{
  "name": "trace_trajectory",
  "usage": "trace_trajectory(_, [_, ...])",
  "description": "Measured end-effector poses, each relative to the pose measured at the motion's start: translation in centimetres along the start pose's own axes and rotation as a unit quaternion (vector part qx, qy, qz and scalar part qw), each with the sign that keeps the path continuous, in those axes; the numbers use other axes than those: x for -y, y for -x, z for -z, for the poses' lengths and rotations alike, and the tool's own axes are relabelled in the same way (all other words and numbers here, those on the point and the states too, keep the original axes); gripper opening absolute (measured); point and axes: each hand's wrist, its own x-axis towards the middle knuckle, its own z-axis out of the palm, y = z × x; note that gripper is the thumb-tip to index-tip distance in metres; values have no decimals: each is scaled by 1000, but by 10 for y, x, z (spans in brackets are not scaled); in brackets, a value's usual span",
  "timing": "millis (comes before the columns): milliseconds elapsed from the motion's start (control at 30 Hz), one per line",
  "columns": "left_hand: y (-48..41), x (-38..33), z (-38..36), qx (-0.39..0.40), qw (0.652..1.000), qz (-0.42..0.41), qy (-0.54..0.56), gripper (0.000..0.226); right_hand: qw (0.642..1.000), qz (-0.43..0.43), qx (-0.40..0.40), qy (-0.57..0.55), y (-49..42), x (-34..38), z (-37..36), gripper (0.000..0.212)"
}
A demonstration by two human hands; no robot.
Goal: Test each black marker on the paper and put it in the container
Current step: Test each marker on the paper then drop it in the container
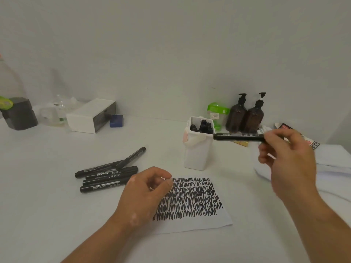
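My right hand (284,154) pinches a capped black marker (239,137) that lies level in the air, its free end at the right rim of the white container (197,150). Several black markers stand inside that container. My left hand (146,188) rests with loosely curled fingers on the left edge of the paper (209,221), which is covered with rows of black scribble. Several more black markers (108,175) lie in a loose pile on the table, left of my left hand.
Two brown pump bottles (245,114) and a green box (216,111) stand behind the container. A white box (89,116), a blue block (116,120), a dark grey holder (20,114) and clear glassware sit at the back left. White cloth (334,168) lies at the right.
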Motion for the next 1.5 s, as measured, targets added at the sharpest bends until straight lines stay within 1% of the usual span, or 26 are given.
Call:
trace_trajectory(67, [-1,1,1,-10,1000,3,-5,15,995,66,22,73,-24,27,-18,14])
trace_trajectory(133, [-1,1,1,-11,1000,7,-5,15,971,130,43,194,-51,44,-41,4])
trace_trajectory(167, [0,1,1,-10,1000,9,-5,16,955,152,55,250,-64,49,-53,6])
trace_trajectory(300, [-1,1,2,-15,1000,14,-1,16,897,169,136,385,-98,40,-97,8])
trace_trajectory(467, [-1,2,3,-17,1000,13,-8,10,827,182,180,501,-119,3,-126,13])
trace_trajectory(633, [-2,0,4,-16,1000,10,-3,9,745,191,204,605,-126,-23,-138,26])
trace_trajectory(667, [-2,0,4,-16,1000,9,-1,9,736,183,206,619,-126,-27,-139,29])
trace_trajectory(733, [-2,0,4,-18,1000,7,-4,8,732,165,205,628,-126,-32,-140,33])
trace_trajectory(867, [-2,0,4,-18,1000,-1,-17,8,715,154,198,652,-125,-37,-144,25])
trace_trajectory(967, [-2,0,4,-18,1000,-3,-24,9,704,143,207,664,-122,-38,-144,30])
trace_trajectory(1033, [-2,0,4,-17,999,-2,-28,8,695,153,211,670,-121,-37,-143,30])
trace_trajectory(1067, [-2,0,4,-17,999,-2,-31,8,699,158,211,665,-120,-35,-141,29])
trace_trajectory(1100, [-2,-1,4,-17,999,-2,-35,8,713,161,208,649,-120,-33,-139,28])
trace_trajectory(1133, [-2,-1,5,-17,999,-2,-35,8,741,158,200,621,-119,-29,-135,26])
trace_trajectory(1200, [-3,-1,6,-15,999,-1,-33,9,812,142,168,541,-112,-23,-123,20])
trace_trajectory(1233, [-3,-1,6,-14,999,-3,-38,9,842,132,151,501,-105,-20,-113,17])
trace_trajectory(1300, [-3,0,8,-12,998,-7,-56,9,881,107,128,442,-81,-19,-89,13])
trace_trajectory(1400, [-4,2,9,-7,997,-12,-81,7,918,29,134,371,-35,-33,-44,11])
trace_trajectory(1500, [-4,2,8,-2,994,-20,-106,6,921,-55,178,341,9,-54,-9,6])
